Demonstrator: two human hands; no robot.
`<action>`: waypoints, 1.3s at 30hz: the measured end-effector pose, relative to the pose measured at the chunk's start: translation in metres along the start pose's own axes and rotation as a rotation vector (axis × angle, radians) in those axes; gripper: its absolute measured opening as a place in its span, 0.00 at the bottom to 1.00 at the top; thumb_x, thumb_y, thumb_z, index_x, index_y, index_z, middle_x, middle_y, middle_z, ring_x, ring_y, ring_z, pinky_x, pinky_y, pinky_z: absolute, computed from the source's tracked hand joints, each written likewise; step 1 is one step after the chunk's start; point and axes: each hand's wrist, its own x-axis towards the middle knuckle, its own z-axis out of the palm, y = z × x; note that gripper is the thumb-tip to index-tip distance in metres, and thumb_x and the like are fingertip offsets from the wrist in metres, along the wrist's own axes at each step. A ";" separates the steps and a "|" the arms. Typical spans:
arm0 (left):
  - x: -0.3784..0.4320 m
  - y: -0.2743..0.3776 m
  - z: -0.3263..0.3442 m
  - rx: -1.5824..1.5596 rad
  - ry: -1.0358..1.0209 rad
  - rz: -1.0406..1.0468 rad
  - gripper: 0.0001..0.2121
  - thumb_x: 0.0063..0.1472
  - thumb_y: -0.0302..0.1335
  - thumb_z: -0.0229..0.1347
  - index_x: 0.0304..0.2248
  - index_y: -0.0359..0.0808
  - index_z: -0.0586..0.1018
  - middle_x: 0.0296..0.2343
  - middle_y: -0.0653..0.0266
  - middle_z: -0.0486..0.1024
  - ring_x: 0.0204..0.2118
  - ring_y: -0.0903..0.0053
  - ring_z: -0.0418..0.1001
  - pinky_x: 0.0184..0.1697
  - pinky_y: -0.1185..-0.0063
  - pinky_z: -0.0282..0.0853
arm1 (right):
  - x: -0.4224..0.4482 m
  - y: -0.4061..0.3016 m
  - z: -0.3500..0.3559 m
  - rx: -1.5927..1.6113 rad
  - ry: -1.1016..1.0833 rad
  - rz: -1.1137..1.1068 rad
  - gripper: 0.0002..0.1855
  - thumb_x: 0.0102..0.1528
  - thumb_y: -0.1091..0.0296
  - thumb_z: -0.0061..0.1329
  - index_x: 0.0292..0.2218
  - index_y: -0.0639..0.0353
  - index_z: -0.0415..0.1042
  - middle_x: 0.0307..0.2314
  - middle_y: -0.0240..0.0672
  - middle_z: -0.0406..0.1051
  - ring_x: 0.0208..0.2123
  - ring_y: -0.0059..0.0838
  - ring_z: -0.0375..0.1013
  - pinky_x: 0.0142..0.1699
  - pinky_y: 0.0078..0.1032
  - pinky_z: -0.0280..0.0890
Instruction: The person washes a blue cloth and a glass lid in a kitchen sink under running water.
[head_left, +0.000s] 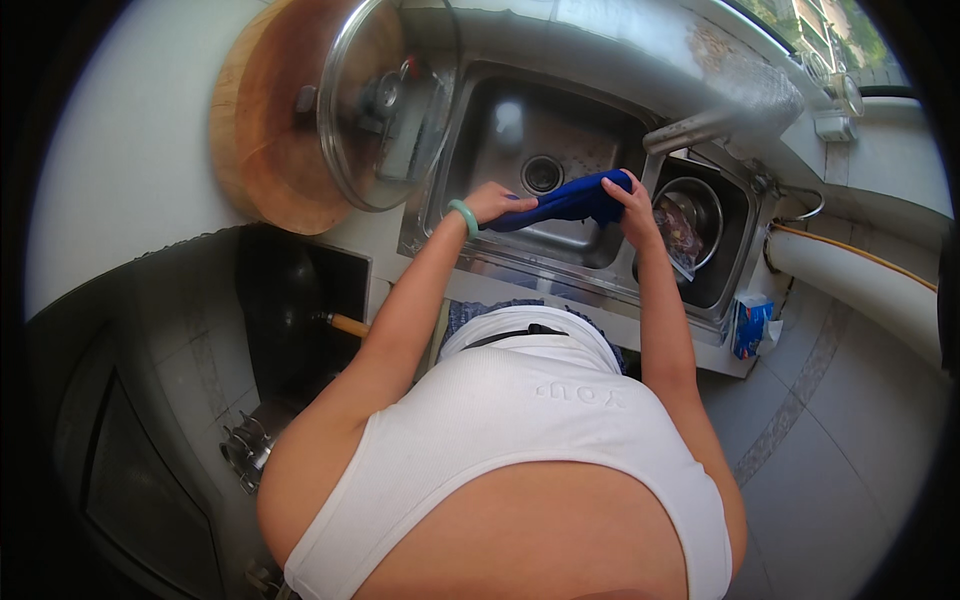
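Note:
Over the front part of a stainless steel sink basin, a blue cloth is stretched between my two hands. My left hand, with a pale green bangle at the wrist, pinches the cloth's left end. At its right end, my right hand grips the cloth between thumb and fingers. The drain shows just behind the cloth. To the right, a smaller basin holds a metal bowl with a plastic bag of what looks like meat.
A round wooden board and a glass lid stand left of the sink. The faucet reaches over the divider. A blue tissue pack hangs at the right counter edge. A dark wok with a wooden handle lies at lower left.

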 end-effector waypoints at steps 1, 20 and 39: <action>0.000 0.003 0.002 0.094 -0.006 0.016 0.27 0.44 0.50 0.57 0.30 0.29 0.78 0.19 0.60 0.73 0.23 0.76 0.69 0.31 0.81 0.63 | 0.001 0.002 0.001 -0.007 0.025 -0.027 0.12 0.48 0.65 0.50 0.33 0.60 0.65 0.26 0.29 0.66 0.28 0.18 0.65 0.36 0.16 0.60; 0.006 -0.018 -0.006 -0.922 0.166 0.067 0.16 0.52 0.32 0.55 0.37 0.29 0.73 0.30 0.63 0.74 0.30 0.80 0.72 0.34 0.84 0.67 | 0.082 0.029 0.077 -0.878 0.380 0.024 0.32 0.38 0.39 0.52 0.35 0.59 0.71 0.29 0.42 0.71 0.32 0.35 0.71 0.37 0.27 0.63; 0.047 -0.006 -0.041 -0.936 0.428 0.248 0.12 0.54 0.34 0.50 0.27 0.33 0.75 0.23 0.69 0.72 0.25 0.85 0.68 0.30 0.85 0.62 | 0.139 -0.015 0.124 -0.816 0.180 0.127 0.28 0.40 0.44 0.52 0.39 0.52 0.72 0.37 0.41 0.70 0.42 0.31 0.68 0.47 0.22 0.57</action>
